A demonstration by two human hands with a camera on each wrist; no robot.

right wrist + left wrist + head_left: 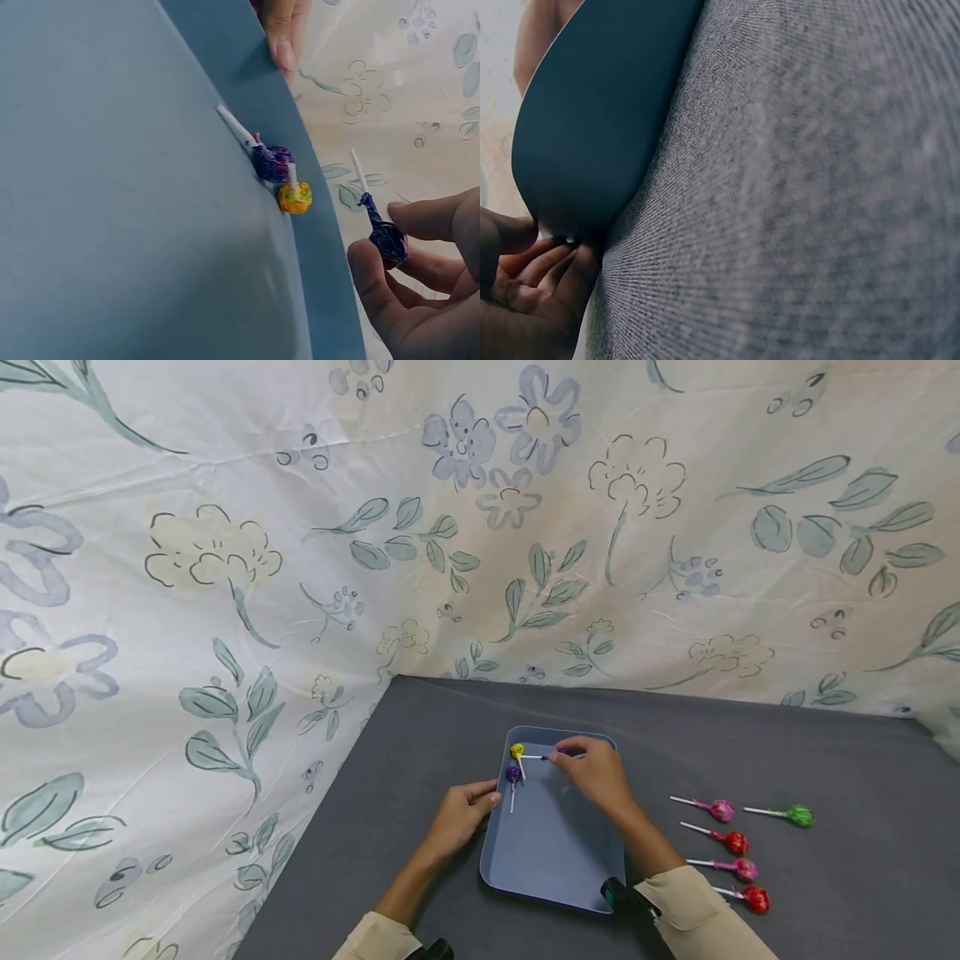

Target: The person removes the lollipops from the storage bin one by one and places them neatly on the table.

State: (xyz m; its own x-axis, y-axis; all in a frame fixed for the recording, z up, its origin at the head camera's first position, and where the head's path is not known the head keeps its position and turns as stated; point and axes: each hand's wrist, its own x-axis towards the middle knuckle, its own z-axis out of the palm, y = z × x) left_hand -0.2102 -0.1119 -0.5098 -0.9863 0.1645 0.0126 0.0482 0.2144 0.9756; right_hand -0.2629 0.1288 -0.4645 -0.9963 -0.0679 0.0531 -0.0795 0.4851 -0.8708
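A blue-grey tray [551, 852] lies on the dark tabletop. Its left rim is gripped by my left hand [462, 814], thumb on top and fingers curled beneath, as the left wrist view shows. Over the tray's far part, my right hand [596, 775] pinches a purple-wrapped lollipop [388, 244] by its head between thumb and fingers, the white stick pointing left in the head view. Inside the tray, near the far left corner, lie a yellow lollipop [517, 750] and another purple lollipop [513, 774], close together.
Right of the tray, a column of pink lollipops [722, 811] and red lollipops [756, 899] lies on the grey cloth [847, 860], with a green lollipop [800, 816] farther right. Floral fabric [480, 577] hangs behind and at the left.
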